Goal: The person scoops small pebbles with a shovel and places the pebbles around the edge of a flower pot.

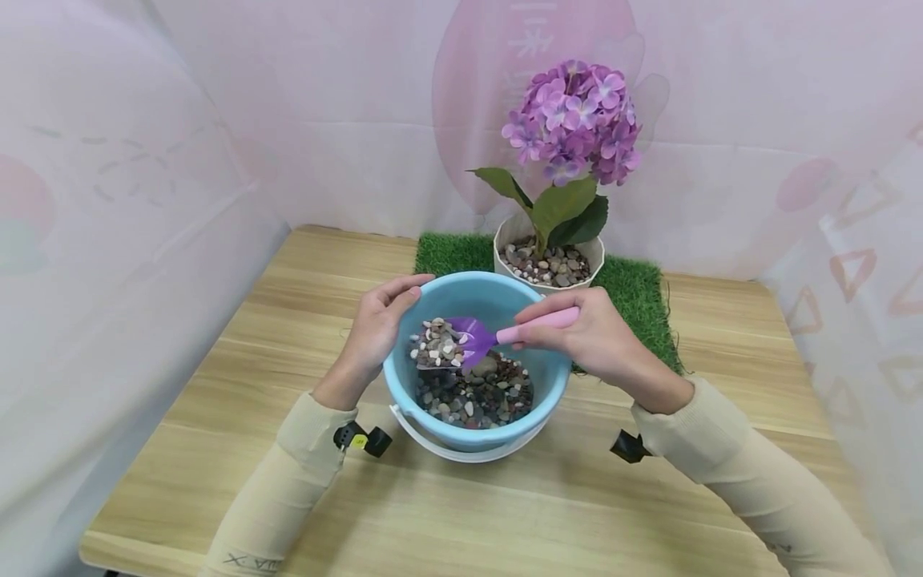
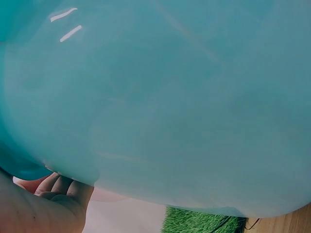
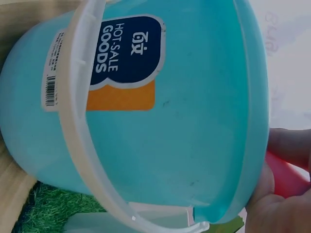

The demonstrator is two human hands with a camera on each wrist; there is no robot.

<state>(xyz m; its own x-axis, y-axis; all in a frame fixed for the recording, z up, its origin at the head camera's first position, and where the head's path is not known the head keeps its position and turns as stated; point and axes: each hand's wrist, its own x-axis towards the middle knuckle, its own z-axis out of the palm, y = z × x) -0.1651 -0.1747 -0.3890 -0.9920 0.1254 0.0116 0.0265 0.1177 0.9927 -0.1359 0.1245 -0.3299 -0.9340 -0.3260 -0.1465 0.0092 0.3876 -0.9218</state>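
Note:
A light blue bucket [image 1: 550, 401] stands on the table with pebbles [image 1: 469, 405] in its bottom. My left hand [image 1: 375, 324] holds its rim at the left, the thumb at the edge; in the left wrist view the fingers bend beside the bucket wall [image 2: 170, 107]. With my right hand [image 1: 587, 328] I grip the pink handle of a small purple shovel [image 1: 479, 340] over the bucket. Its blade, inside the rim, carries a heap of mixed pebbles [image 1: 438, 344]. The right wrist view shows the bucket's labelled side [image 3: 194, 121] and part of the handle [image 3: 286, 177].
Behind the bucket, a white pot [image 1: 503, 255] with a purple artificial hydrangea [image 1: 573, 120] and pebbles stands on a green grass mat [image 1: 634, 308]. The bucket's white carrying handle [image 1: 469, 455] hangs down in front. Pale printed curtains [image 1: 346, 176] enclose the wooden table [image 1: 238, 377].

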